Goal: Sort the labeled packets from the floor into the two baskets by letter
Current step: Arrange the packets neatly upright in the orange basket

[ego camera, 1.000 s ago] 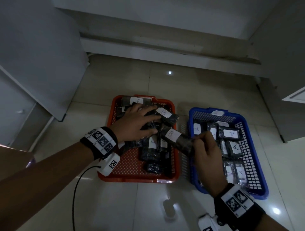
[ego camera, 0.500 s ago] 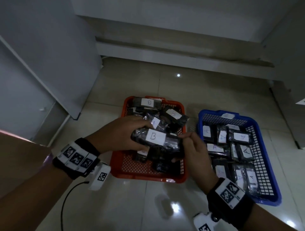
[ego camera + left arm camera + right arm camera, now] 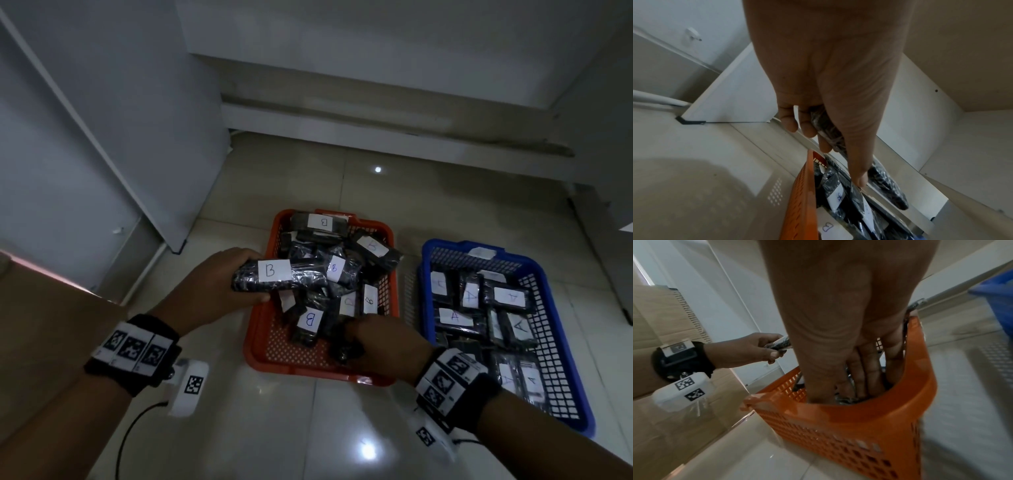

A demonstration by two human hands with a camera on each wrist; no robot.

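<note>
My left hand (image 3: pixel 255 277) grips a black packet labelled B (image 3: pixel 277 275) by its left end, over the left rim of the orange basket (image 3: pixel 260 356). In the left wrist view the fingers (image 3: pixel 793 126) and thumb curl round that packet (image 3: pixel 828 128). My right hand (image 3: pixel 356 334) reaches into the basket's near right part, its straight fingers (image 3: pixel 869 378) down among the B packets (image 3: pixel 310 322); their tips are hidden behind the rim (image 3: pixel 838 412). The blue basket (image 3: pixel 561 342) on the right holds several packets labelled A (image 3: pixel 454 317).
Both baskets stand side by side on the glossy tiled floor (image 3: pixel 308 428). A white cabinet door (image 3: pixel 137 137) stands at the left, with cardboard (image 3: pixel 41 308) near my left arm. A low wall step (image 3: pixel 376 116) runs behind, and a grey cabinet (image 3: pixel 609 171) is at the right.
Both hands held the B packet over the orange basket. My right hand has let go and dropped into the basket; my left hand has carried the packet towards the left rim.
</note>
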